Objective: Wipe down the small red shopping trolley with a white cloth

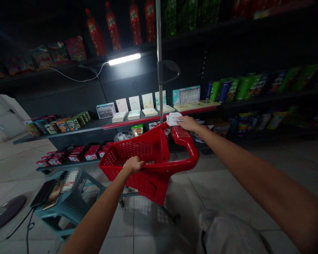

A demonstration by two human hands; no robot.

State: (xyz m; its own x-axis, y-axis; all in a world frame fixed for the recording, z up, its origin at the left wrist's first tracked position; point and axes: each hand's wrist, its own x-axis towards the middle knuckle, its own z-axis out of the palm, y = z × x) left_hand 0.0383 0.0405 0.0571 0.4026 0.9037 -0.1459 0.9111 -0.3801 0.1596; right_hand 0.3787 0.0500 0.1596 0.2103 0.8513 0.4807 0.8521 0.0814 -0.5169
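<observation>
A red plastic shopping cart (pixel 148 176) stands before me, its curved handle (pixel 187 163) toward the right. My left hand (pixel 133 165) is closed over the near rim of the basket. In my right hand (pixel 188 123) is a white cloth (pixel 173 119), bunched against the far end of the handle, near the far rim. The fingertips under the cloth are hidden. A grey metal pole (pixel 159 42) with a dark looped bracket (pixel 169 72) rises just behind the cloth.
Dark shelves hold boxes, bottles (pixel 111 26) and snack packs (pixel 245 88). Open white boxes (pixel 134 114) line the middle shelf under a lit tube lamp (pixel 124 59). A blue-green stool (pixel 69 203) with flat items stands at left, near a cable (pixel 29 225) and a round base (pixel 7 211).
</observation>
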